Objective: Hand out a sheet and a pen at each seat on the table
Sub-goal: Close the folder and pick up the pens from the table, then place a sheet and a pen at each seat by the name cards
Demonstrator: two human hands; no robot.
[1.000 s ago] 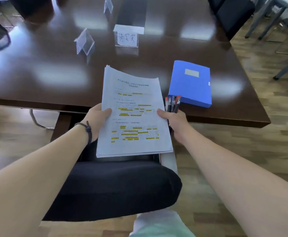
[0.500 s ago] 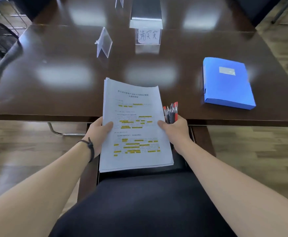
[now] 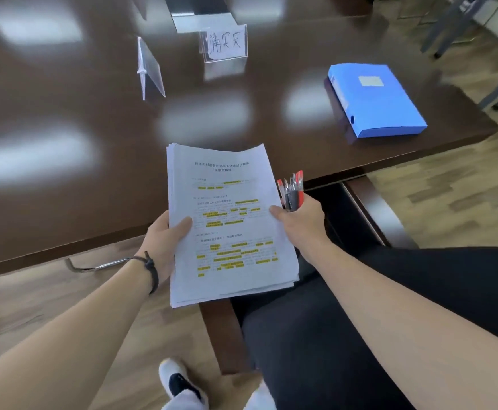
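Sheets (image 3: 230,220), yellow-highlighted print unreadable, gripped by left hand (image 3: 165,235); right hand (image 3: 298,221) pinches them, clutching plastic pens (image 3: 292,190); nameplate (image 3: 225,44) handwritten.

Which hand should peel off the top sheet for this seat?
Left, probably. The left hand holds only the paper stack, thumb on the top sheet. The right hand also grips the pens, so it is less free.
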